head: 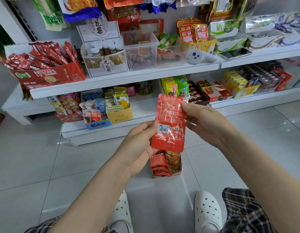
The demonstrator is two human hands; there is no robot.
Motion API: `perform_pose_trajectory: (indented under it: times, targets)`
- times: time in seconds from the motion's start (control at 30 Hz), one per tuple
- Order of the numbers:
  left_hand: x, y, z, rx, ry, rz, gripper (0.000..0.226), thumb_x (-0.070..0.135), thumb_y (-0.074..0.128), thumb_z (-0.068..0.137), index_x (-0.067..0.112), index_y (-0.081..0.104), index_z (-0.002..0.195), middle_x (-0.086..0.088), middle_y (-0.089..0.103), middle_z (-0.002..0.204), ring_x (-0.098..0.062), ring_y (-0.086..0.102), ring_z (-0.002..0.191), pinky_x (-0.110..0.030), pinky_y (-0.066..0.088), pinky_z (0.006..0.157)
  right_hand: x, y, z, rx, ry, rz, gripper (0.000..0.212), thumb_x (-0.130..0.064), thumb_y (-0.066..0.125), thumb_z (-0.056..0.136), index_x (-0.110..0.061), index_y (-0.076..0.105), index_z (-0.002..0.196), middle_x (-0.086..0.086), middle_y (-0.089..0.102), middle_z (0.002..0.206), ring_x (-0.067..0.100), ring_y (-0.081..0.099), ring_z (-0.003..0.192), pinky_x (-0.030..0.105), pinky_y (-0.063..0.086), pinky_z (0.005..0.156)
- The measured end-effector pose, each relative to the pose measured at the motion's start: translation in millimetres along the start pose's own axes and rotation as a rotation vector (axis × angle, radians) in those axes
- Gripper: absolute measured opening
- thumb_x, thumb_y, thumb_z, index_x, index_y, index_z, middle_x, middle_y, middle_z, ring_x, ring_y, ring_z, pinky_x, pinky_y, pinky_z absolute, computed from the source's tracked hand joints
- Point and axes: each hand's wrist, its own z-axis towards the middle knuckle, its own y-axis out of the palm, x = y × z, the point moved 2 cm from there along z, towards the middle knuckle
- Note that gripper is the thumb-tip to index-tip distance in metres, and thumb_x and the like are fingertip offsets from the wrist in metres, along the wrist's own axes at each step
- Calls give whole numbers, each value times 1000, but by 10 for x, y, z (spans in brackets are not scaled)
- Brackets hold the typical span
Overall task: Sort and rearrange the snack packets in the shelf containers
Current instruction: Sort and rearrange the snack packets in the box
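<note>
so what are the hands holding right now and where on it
Both hold one red snack packet, barcode side facing the camera. The left hand grips its lower left edge; the right hand pinches its upper right edge.

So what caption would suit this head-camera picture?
Both hands, left and right, hold a red snack packet above a packet box on the floor.

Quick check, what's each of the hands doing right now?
Left hand: holding the red snack packet at its lower left edge.
Right hand: pinching the same packet at its upper right edge.
</note>
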Motion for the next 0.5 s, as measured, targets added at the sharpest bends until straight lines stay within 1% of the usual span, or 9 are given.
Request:
perform_pose_trajectory:
  times: [0.07,0.13,0.2,0.23,0.3,0.37,0.4,0.47,0.5]
  targets:
    - [2,-5,-16,-94,-115,-172,49,47,45,96,8,59,122,-15,68,118,-29,66,110,-48,52,96,4,35,-3,-73,8,97,30,-36,61,89,-12,65,107,4,66,97,20,56,102,38,42,102]
    - [-16,24,-63,-241,-226,-281,60,53,47,91,5,57,127,-22,63,126,-39,60,117,-57,40,107,23,101,-23,-181,12,155,26,-38,59,87,-17,63,101,0,64,92,18,55,98,36,44,91]
    - [-66,50,-102,-385,-264,-314,52,41,64,85,1,66,119,-22,65,121,-39,61,115,-57,40,106,44,175,-36,-264,20,204,20,-38,57,87,-20,64,93,-3,63,86,14,57,90,33,43,80]
    - [-79,58,-113,-434,-266,-364,46,31,75,78,1,69,112,-19,67,112,-36,65,108,-56,44,103,47,201,-37,-284,23,224,18,-37,57,87,-21,65,91,-5,64,85,11,58,85,31,43,78]
    - [-88,54,-106,-454,-225,-412,38,16,82,71,1,71,104,-11,66,92,-24,69,89,-47,54,93,34,216,-26,-301,29,228,21,-34,57,89,-19,66,101,-5,69,90,9,63,83,28,47,78]
    - [-81,7,-36,-291,-122,-259,26,13,71,78,3,72,103,-10,72,91,-18,70,80,-36,60,79,4,189,0,-281,46,167,33,-32,56,94,-9,64,117,6,70,104,15,66,93,30,55,82]
    - [-74,-27,1,-161,-66,-142,27,12,66,82,4,69,108,-12,73,99,-19,71,82,-34,60,75,-12,166,7,-266,51,134,38,-37,54,95,-6,62,116,13,67,105,21,65,95,34,55,85]
    - [-66,-97,41,52,21,29,24,8,62,90,7,62,114,-12,73,106,-19,71,84,-32,58,69,-60,117,0,-243,59,158,50,-52,43,96,-6,62,100,9,70,94,20,67,90,31,57,82]
    - [-67,-121,49,104,47,68,21,6,60,92,8,61,113,-11,73,104,-18,71,83,-31,56,68,-85,97,-9,-241,61,176,55,-57,39,95,-9,65,102,4,73,94,18,70,90,30,58,79]
